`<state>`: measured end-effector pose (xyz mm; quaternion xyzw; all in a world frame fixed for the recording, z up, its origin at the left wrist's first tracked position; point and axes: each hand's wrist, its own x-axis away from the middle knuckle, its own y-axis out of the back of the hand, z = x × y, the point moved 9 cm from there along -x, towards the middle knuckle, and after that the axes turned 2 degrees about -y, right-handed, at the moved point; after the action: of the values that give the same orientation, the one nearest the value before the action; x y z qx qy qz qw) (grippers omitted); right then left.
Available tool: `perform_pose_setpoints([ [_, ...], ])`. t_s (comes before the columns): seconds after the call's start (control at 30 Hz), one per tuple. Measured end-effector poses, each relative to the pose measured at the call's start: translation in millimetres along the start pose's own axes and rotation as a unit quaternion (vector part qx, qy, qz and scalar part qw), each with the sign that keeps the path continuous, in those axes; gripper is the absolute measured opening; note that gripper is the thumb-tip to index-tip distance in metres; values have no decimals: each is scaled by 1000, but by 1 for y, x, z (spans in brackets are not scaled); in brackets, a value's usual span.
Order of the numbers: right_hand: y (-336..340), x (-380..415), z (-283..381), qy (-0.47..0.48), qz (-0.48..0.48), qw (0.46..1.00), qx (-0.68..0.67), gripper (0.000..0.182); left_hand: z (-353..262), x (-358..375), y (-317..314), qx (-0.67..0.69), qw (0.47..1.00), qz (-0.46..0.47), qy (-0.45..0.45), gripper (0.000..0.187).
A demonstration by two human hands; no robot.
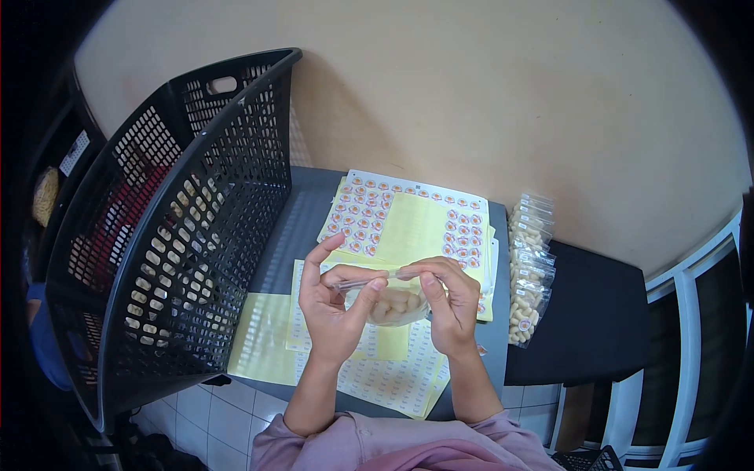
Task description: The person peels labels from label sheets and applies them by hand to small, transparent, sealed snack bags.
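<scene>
A small clear plastic bag [397, 304] holding pale, rounded pieces hangs between my two hands, above the sticker sheets. My left hand [334, 302] pinches the bag's top edge between thumb and fingers, with one finger raised. At the other end of that edge, my right hand [448, 294] grips it with thumb and fingertips. Below the bag lie sheets of small printed labels [385, 385]. Behind it is a stack of sheets with round orange-and-pink stickers [365, 206], partly peeled to bare yellow backing [416, 231].
A tall black plastic basket [200, 180] stands at left, with pale-filled bags showing through its holes. Several filled bags [528, 271] lie overlapped in a row at right, on a black surface [597, 314] beside the grey table [302, 200]. A beige wall [471, 94] rises behind.
</scene>
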<state>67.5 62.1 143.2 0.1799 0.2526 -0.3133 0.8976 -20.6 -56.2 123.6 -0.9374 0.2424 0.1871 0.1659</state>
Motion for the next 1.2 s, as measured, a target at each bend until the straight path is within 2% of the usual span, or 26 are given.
perform_pose_setpoints([
  [0.1,2,-1,3,7,-1,1000,20,19,-3,0,0,3,1000,-5,-18,59],
  [0.27,5,-1,3,6,-4,1000,23,20,1,0,-3,43,999,23,24,54],
  [0.5,2,-2,-4,-9,2,1000,-7,20,0,0,2,41,999,23,8,52],
  [0.7,-10,0,-3,-4,42,999,6,23,-1,3,13,52,998,27,14,52],
  [0.8,-18,4,-6,-32,42,996,-70,26,-3,5,18,54,997,49,12,53],
  [0.9,-25,9,-19,-126,26,969,-211,29,-2,11,24,89,993,72,12,56],
  [0.97,-31,11,-21,-150,20,962,-227,30,13,26,17,39,983,159,82,55],
  [1.0,-33,12,-25,-174,14,955,-241,31,12,30,21,39,983,158,83,55],
  [1.07,-38,12,-28,-180,34,957,-224,30,25,44,21,9,964,214,160,54],
  [1.13,-44,15,-32,-188,52,959,-206,30,31,47,34,16,971,186,148,47],
  [1.2,-55,16,-30,-156,82,959,-223,31,48,53,56,42,962,126,239,42],
])
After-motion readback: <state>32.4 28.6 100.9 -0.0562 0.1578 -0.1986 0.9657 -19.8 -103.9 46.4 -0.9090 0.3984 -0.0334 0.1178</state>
